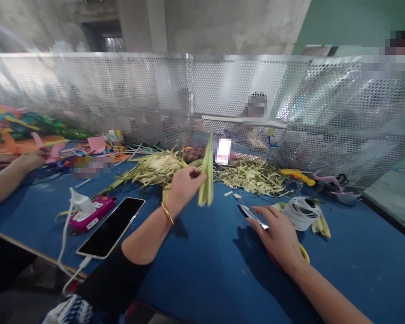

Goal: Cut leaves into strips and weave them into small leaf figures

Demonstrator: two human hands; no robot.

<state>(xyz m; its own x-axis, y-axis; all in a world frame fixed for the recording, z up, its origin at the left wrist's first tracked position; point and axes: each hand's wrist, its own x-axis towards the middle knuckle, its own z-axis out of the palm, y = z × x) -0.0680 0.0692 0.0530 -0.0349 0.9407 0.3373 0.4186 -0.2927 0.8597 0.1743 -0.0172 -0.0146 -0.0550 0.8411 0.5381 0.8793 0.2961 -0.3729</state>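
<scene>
My left hand [185, 185], with a gold bangle at the wrist, pinches a pale green folded leaf strip [207, 177] between thumb and fingers. The strip stands nearly upright above the blue table. On the right, my right hand [278, 234] is closed on scissors [254, 217]. Their silver blades point forward and left, and part of the yellow and red handle shows below the palm. Just beyond that hand stands a spool of white string [300, 213]. Behind my left hand lies a heap of leaf strips [158, 166]; shredded trimmings [252, 176] spread to its right.
A black-screened phone [112, 228] and a pink power strip [92, 213] with white cables lie at left. A perforated metal screen [138, 96] borders the table's back. Another person's hands [28, 162] are at far left near coloured strips. Yellow-handled tool [298, 176] lies at right.
</scene>
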